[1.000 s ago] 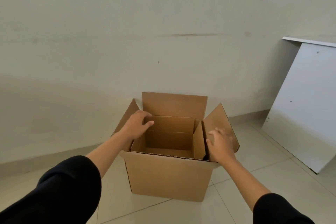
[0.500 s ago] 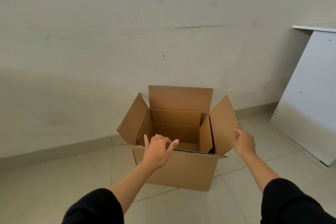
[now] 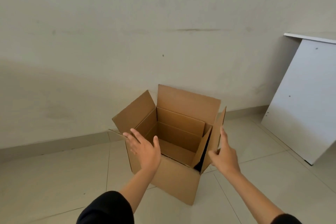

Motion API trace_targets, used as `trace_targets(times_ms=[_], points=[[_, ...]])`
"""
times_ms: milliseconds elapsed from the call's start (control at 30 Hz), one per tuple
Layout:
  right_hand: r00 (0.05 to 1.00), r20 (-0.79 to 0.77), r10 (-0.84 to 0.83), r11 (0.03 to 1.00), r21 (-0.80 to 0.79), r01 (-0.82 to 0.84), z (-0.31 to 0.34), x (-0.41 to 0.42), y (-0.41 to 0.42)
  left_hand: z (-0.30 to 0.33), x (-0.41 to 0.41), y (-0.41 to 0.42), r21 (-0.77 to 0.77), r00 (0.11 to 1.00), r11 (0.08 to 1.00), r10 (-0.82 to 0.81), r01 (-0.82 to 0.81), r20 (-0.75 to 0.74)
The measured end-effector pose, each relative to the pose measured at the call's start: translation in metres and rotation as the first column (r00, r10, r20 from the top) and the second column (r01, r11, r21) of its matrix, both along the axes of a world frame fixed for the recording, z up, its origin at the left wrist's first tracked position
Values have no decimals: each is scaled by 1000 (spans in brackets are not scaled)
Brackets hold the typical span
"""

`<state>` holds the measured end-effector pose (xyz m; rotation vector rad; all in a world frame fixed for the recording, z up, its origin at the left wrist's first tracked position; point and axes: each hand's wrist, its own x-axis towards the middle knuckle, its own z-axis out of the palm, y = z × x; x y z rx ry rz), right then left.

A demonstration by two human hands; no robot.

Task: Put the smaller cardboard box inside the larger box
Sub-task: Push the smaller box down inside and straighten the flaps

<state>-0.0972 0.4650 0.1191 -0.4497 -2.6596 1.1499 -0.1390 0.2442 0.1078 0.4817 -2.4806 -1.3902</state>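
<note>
A: Start at the right hand [image 3: 224, 154]: its grip is pinched on the right flap [image 3: 217, 132] of the larger box [image 3: 174, 178], thumb on the near edge, fingers [image 3: 222, 133] flat along the outer face.

B: And the left hand [image 3: 144, 148]?

A: Spread wide, fingers apart, holding nothing. It hovers at the near left corner of the rim; I can't tell whether it brushes the cardboard.

B: So where's the smaller box [image 3: 177, 137]?

A: Down inside. You can see a second set of walls nested within the big one, its back wall against the big box's back wall and its own right flap standing up beside the dark gap at the right. It looks seated on the bottom, though the base itself is hidden.

B: Then the main job is done?

A: By my reading, yes: the small one is in, and neither hand carries it. What's left, if anything, is tidying. All the big box's flaps are up, the back one tall, the left one splayed outward.

B: Surroundings?

A: The box sits on a tiled floor [image 3: 63, 178] near a plain wall [image 3: 127, 32], with a white panel [image 3: 305, 100] leaning well off to the right.
</note>
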Motion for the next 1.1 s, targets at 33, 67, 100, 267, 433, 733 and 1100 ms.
trace_targets(times_ms=[33,67,100,267,433,733,1100], points=[[1000,16,12,1000,-9,-12,3,10,-13,3,6,-2,112,1000,994,10,-10,1],[999,30,22,999,-30,-21,7,20,-28,6,12,-4,197,1000,980,8,-8,-2],[998,43,36,997,-67,-33,11,31,-44,9,17,-7,247,1000,969,1,-3,7],[996,73,50,972,-233,-31,2,61,-117,18,45,-22,319,986,948,-52,-2,160],[987,76,139,890,-447,-91,2,68,-155,20,58,-49,207,955,978,-57,-4,292],[974,2,228,925,-312,-216,38,26,-120,23,44,-57,363,936,932,-104,-27,338],[989,128,81,934,338,-120,27,-73,52,13,12,-25,26,948,999,-52,46,313]])
